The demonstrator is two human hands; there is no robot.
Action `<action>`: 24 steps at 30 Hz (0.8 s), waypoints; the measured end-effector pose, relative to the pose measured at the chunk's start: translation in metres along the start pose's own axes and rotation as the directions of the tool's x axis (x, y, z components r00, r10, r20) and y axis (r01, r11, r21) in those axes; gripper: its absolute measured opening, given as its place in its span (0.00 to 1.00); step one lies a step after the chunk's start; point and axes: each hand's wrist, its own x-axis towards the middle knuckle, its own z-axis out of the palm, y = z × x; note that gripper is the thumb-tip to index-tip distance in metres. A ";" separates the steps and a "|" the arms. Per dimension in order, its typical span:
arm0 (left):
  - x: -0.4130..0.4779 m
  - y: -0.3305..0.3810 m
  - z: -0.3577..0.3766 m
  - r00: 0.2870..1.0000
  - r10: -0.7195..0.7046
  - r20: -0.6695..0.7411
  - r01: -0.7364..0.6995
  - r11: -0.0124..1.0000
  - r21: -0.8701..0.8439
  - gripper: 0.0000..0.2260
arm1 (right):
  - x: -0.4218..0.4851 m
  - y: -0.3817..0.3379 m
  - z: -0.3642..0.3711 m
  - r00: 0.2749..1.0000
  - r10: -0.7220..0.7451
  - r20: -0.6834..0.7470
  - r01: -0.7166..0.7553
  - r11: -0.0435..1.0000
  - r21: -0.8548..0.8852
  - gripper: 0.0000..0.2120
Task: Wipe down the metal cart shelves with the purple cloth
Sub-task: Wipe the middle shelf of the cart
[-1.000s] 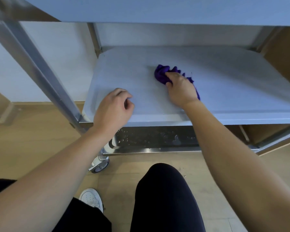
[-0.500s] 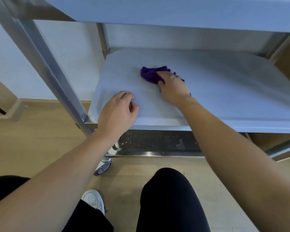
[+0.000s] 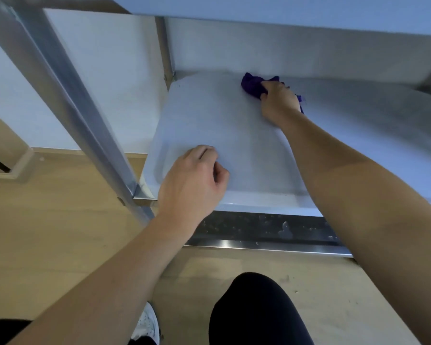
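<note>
Purple, soft and crumpled, the small purple cloth (image 3: 253, 87) was pressed against the far edge of the flat brushed-metal middle shelf (image 3: 234, 135) of the cart, bunched under the closed fingers of the right hand (image 3: 279, 100), while the loosely curled, empty left hand (image 3: 192, 180) was rested on the shelf's near left corner beside the upright steel cart post (image 3: 67, 95). The cloth was judged light, limp and easily deformed, so that a gathered handful held flat under the palm would serve better than a pinched corner. The smooth shelf was judged slippery under it.
</note>
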 end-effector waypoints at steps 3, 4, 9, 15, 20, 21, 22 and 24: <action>0.001 -0.002 0.003 1.000 -0.017 0.003 0.017 1.000 0.010 0.11 | 0.016 -0.031 0.013 0.999 -0.038 0.029 0.038 0.999 0.018 0.18; 0.001 -0.003 0.003 1.000 -0.012 0.000 0.012 1.000 0.007 0.11 | 0.018 -0.043 0.016 0.997 -0.058 0.046 0.057 0.998 0.026 0.18; 0.004 -0.006 0.000 1.000 -0.016 0.009 0.016 1.000 0.007 0.12 | -0.003 -0.096 0.032 0.957 -0.259 0.130 0.243 0.962 0.125 0.19; 0.004 -0.006 -0.004 1.000 0.014 -0.024 -0.014 1.000 -0.015 0.11 | -0.065 -0.075 0.011 0.920 -0.362 0.152 0.343 0.930 0.133 0.20; 0.004 -0.007 -0.006 0.999 0.047 -0.024 -0.047 0.999 -0.010 0.12 | -0.131 -0.027 -0.011 0.948 -0.312 0.063 0.304 0.946 0.109 0.18; 0.005 -0.007 -0.005 0.998 0.049 -0.024 -0.050 0.999 -0.009 0.12 | -0.142 -0.019 -0.015 0.956 -0.287 0.054 0.280 0.954 0.111 0.19; 0.005 -0.007 -0.005 0.998 0.050 -0.024 -0.050 0.999 -0.007 0.12 | -0.151 -0.014 -0.018 0.963 -0.262 0.057 0.255 0.960 0.112 0.19; 0.006 -0.007 -0.005 0.999 0.050 -0.012 -0.050 0.999 0.015 0.12 | -0.163 -0.009 -0.026 0.968 -0.228 0.105 0.217 0.970 0.109 0.20</action>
